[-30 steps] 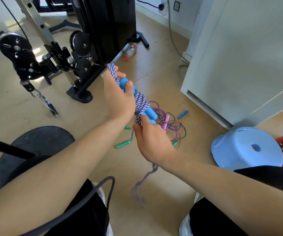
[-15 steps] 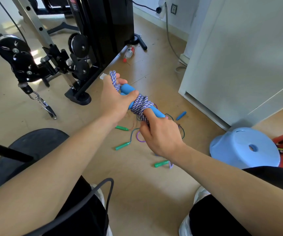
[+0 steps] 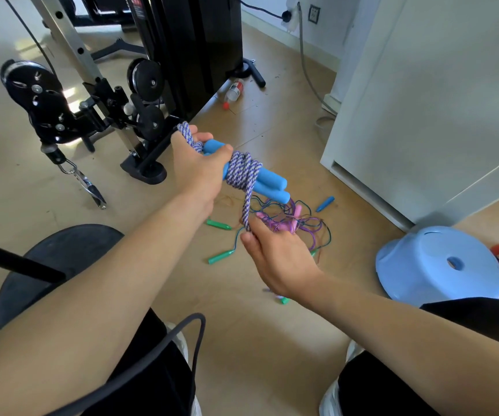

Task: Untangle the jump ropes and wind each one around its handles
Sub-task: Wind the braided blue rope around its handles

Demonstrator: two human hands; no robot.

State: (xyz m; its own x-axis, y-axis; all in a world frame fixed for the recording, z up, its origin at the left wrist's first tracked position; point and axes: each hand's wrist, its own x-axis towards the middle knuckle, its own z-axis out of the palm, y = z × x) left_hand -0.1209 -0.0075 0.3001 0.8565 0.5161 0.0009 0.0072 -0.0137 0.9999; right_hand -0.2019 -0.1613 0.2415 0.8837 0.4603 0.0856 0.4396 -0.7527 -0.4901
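- Left hand (image 3: 195,172): fingers curled round one end of the paired blue handles (image 3: 270,183), held above the floor (image 3: 242,319).
- Braided rope (image 3: 243,171): several turns round the middle of the handles, with a loose tail hanging down.
- Right hand (image 3: 278,259): fingers pinching that tail, below the handles.
- Thin ropes (image 3: 302,223): tangled heap on the floor with green handles (image 3: 221,256) alongside.
- Blue tub (image 3: 422,262): upturned on the floor, right of the heap; inside hidden.

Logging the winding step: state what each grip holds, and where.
Left grip holds the paired blue handles at their far end. Right grip pinches the braided rope by its loose tail below the coil.
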